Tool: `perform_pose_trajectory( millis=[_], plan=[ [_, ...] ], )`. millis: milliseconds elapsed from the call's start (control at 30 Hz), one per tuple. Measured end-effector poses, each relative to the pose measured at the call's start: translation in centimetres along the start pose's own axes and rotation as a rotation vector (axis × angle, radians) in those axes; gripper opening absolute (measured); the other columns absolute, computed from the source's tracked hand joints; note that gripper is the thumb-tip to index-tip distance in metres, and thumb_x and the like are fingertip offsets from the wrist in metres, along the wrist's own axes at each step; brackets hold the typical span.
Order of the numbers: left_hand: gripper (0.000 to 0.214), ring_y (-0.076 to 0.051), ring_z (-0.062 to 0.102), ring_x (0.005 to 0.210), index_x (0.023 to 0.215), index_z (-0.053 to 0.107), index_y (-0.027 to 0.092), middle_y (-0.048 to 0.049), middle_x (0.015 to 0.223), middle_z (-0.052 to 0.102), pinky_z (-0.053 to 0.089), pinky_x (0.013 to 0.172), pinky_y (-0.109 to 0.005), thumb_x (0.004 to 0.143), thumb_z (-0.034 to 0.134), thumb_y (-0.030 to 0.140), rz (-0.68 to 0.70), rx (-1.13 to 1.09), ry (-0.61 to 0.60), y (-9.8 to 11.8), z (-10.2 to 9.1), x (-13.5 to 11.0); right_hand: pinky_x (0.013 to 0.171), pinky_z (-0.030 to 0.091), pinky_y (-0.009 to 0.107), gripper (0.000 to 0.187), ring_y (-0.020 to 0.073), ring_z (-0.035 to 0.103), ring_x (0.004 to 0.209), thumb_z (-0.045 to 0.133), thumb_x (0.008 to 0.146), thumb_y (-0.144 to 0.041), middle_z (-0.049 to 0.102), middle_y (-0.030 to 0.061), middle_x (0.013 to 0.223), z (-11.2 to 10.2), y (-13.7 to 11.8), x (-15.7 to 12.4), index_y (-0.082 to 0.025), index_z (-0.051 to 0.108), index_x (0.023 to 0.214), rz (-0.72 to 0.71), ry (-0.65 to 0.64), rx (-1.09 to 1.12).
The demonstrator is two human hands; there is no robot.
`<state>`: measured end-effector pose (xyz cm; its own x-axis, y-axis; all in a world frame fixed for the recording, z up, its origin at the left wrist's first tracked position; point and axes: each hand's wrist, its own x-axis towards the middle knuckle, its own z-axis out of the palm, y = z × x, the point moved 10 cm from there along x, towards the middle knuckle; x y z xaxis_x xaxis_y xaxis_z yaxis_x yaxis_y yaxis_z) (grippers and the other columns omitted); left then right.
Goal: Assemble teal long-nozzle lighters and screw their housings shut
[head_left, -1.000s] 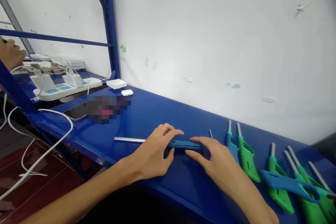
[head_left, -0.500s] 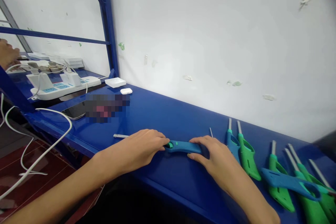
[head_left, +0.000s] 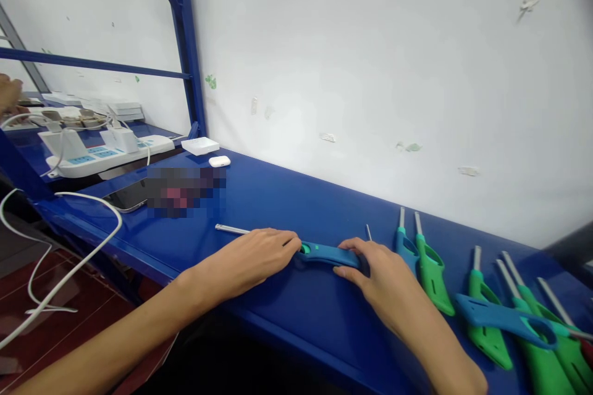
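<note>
A teal long-nosed lighter lies on the blue shelf, its metal tube pointing left. My left hand lies over the tube where it meets the body, fingers close together and curled on it. My right hand grips the handle end, thumb under and fingers over it. A thin loose metal pin lies just behind my right hand.
Several green and blue lighters lie in a row to the right. At the left are a phone, a white earbud case, a small white box, a power strip with chargers and a white cable. Another person's hand shows far left.
My left hand slid left off the lighter's body onto its tube. The body now shows between my hands, and the lighter has shifted slightly to the right.
</note>
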<state>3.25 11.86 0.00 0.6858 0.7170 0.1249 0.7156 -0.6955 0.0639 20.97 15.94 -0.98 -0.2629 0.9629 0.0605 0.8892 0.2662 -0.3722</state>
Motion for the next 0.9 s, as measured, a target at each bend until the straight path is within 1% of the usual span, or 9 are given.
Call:
perform_pose_trajectory(
  millis=[167, 267, 367, 467, 533, 600, 667, 767, 900],
  plan=[
    [0.051, -0.027, 0.071, 0.117, 0.120, 0.056, 0.021, -0.0102, 0.128, 0.070, 0.052, 0.100, -0.037, 0.083, 0.048, -0.014, -0.005, -0.010, 0.011, -0.2, 0.2, 0.0, 0.089, 0.053, 0.045, 0.027, 0.0332, 0.071, 0.106, 0.069, 0.093, -0.038, 0.077, 0.0080, 0.109, 0.3, 0.7, 0.3, -0.030, 0.075, 0.119, -0.011, -0.003, 0.004],
    [0.043, -0.025, 0.072, 0.112, 0.119, 0.058, 0.023, -0.0078, 0.125, 0.071, 0.052, 0.098, -0.035, 0.092, 0.047, -0.009, -0.018, -0.035, 0.028, -0.4, 0.1, 0.0, 0.087, 0.053, 0.044, 0.027, 0.0332, 0.072, 0.104, 0.070, 0.092, -0.038, 0.077, 0.0077, 0.109, 0.3, 1.0, 0.4, -0.031, 0.075, 0.118, -0.011, 0.007, -0.001],
    [0.034, -0.025, 0.071, 0.111, 0.134, 0.055, 0.024, -0.0079, 0.127, 0.070, 0.053, 0.097, -0.036, 0.103, 0.053, 0.007, -0.068, -0.055, 0.061, -1.3, -0.5, -0.2, 0.087, 0.053, 0.044, 0.026, 0.0329, 0.072, 0.102, 0.071, 0.092, -0.038, 0.077, 0.0077, 0.107, 0.2, 0.9, 0.3, -0.031, 0.075, 0.117, -0.002, 0.020, -0.008],
    [0.047, -0.031, 0.065, 0.123, 0.150, 0.047, 0.021, -0.0123, 0.133, 0.067, 0.050, 0.105, -0.044, 0.105, 0.061, 0.020, -0.131, -0.054, 0.099, -2.5, -1.1, -0.5, 0.088, 0.052, 0.046, 0.023, 0.0341, 0.072, 0.101, 0.071, 0.092, -0.035, 0.076, 0.0085, 0.105, -0.1, 0.5, 0.0, -0.030, 0.074, 0.115, 0.018, 0.041, -0.018],
    [0.038, -0.030, 0.066, 0.118, 0.142, 0.057, 0.020, -0.0107, 0.126, 0.068, 0.052, 0.102, -0.043, 0.105, 0.063, 0.022, -0.137, -0.062, 0.100, -3.1, -1.1, -0.4, 0.088, 0.052, 0.046, 0.022, 0.0340, 0.072, 0.101, 0.071, 0.092, -0.034, 0.076, 0.0082, 0.106, -0.4, 0.3, -0.2, -0.030, 0.074, 0.113, 0.024, 0.051, -0.018],
    [0.021, -0.025, 0.069, 0.107, 0.126, 0.067, 0.018, -0.0074, 0.118, 0.069, 0.057, 0.093, -0.041, 0.105, 0.065, 0.022, -0.122, -0.078, 0.093, -3.3, -1.0, -0.2, 0.089, 0.053, 0.046, 0.020, 0.0330, 0.072, 0.101, 0.071, 0.091, -0.033, 0.076, 0.0074, 0.108, -0.5, 0.1, -0.2, -0.030, 0.074, 0.111, 0.020, 0.052, -0.011],
    [0.015, -0.022, 0.070, 0.101, 0.118, 0.069, 0.017, -0.0061, 0.116, 0.070, 0.060, 0.088, -0.040, 0.104, 0.067, 0.021, -0.114, -0.091, 0.096, -3.5, -1.0, -0.1, 0.088, 0.054, 0.044, 0.020, 0.0319, 0.073, 0.099, 0.071, 0.091, -0.033, 0.076, 0.0069, 0.108, -0.4, 0.3, -0.1, -0.031, 0.074, 0.111, 0.012, 0.046, -0.003],
    [0.016, -0.021, 0.071, 0.099, 0.118, 0.068, 0.016, -0.0059, 0.116, 0.070, 0.062, 0.085, -0.040, 0.103, 0.069, 0.022, -0.125, -0.093, 0.120, -3.5, -1.3, 0.0, 0.085, 0.055, 0.044, 0.022, 0.0320, 0.074, 0.097, 0.072, 0.090, -0.035, 0.077, 0.0072, 0.107, -0.4, 0.6, 0.1, -0.031, 0.074, 0.111, -0.002, 0.042, 0.006],
    [0.015, -0.021, 0.070, 0.096, 0.119, 0.067, 0.016, -0.0047, 0.110, 0.070, 0.062, 0.083, -0.039, 0.105, 0.065, 0.020, -0.116, -0.067, 0.141, -3.2, -1.7, -0.3, 0.082, 0.055, 0.043, 0.021, 0.0321, 0.074, 0.095, 0.073, 0.089, -0.037, 0.078, 0.0064, 0.104, -0.6, 0.5, 0.1, -0.031, 0.074, 0.109, -0.004, 0.058, 0.017]
  ],
)
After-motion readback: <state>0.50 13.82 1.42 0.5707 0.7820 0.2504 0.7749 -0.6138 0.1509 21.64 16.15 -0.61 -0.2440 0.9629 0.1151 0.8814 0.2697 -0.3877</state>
